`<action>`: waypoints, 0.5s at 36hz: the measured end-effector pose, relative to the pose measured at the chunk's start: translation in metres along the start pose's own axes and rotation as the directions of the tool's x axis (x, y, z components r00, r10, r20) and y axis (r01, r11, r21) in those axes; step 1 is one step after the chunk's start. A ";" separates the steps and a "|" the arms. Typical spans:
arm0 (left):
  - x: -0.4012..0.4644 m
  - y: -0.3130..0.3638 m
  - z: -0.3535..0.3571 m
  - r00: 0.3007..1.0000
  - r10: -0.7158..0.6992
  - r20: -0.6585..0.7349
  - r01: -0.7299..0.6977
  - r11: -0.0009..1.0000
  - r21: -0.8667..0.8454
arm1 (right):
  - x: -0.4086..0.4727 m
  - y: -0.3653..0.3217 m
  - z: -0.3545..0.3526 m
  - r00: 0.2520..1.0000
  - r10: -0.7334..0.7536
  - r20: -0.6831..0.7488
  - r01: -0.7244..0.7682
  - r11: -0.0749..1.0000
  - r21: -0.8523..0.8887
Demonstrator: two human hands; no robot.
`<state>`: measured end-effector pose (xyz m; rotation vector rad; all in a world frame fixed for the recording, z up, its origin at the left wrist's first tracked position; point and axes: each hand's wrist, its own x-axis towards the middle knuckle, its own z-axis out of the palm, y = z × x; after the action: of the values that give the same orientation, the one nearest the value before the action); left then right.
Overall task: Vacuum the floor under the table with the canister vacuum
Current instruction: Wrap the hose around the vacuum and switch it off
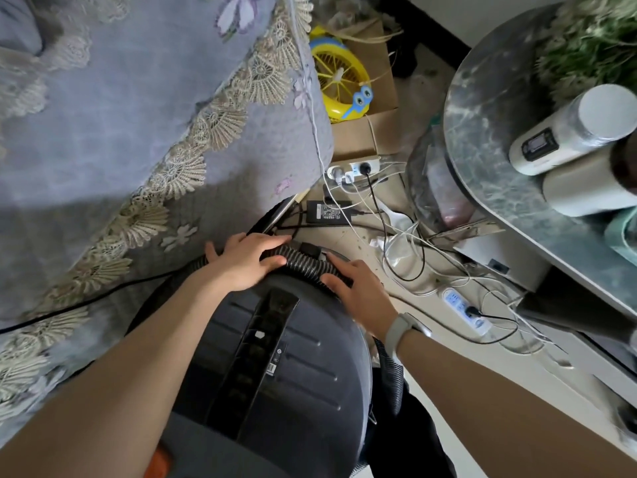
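Head cam: both hands (pixel 246 260) (pixel 358 288) grip ribbed hose (pixel 303 265) atop vac (pixel 282 367); labels unreadable.

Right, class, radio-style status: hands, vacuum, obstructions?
Both hands, left and right, gripping ribbed hose. Canister parked on floor. Cables, power strip ahead.

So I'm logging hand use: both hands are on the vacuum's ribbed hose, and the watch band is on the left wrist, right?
Not quite. The head view shows the band on the right wrist, not the left. The rest holds: the left hand and right hand are both on the ribbed hose atop the vacuum.
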<state>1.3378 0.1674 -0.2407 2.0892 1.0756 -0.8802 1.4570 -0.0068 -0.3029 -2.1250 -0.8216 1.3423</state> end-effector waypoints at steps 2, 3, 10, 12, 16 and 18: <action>0.000 0.001 0.001 1.000 -0.018 -0.015 0.018 1.000 0.014 | 0.001 0.001 0.000 1.000 -0.007 0.004 0.007 0.999 -0.039; 0.000 0.001 0.002 0.999 -0.026 -0.028 0.027 0.999 0.027 | 0.001 0.001 -0.001 1.000 -0.006 0.008 0.007 0.998 -0.058; -0.009 0.012 0.016 0.977 -0.147 -0.156 0.157 0.986 0.051 | 0.000 -0.002 -0.001 0.997 -0.078 0.028 0.082 0.981 -0.175; -0.018 0.018 0.019 0.959 -0.178 -0.221 0.187 0.982 0.019 | -0.007 -0.006 -0.005 0.994 -0.110 0.021 0.112 0.971 -0.210; -0.041 0.031 0.018 0.915 -0.176 -0.362 0.198 0.980 0.025 | -0.031 -0.009 -0.023 0.983 -0.181 -0.016 0.169 0.942 -0.289; -0.056 0.041 0.020 0.893 -0.079 -0.442 0.163 0.975 0.154 | -0.045 -0.007 -0.034 0.977 -0.212 -0.029 0.187 0.910 -0.370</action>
<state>1.3427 0.1084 -0.1995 2.4728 1.4114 -0.5995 1.4714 -0.0366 -0.2569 -2.2691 -1.3070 1.0672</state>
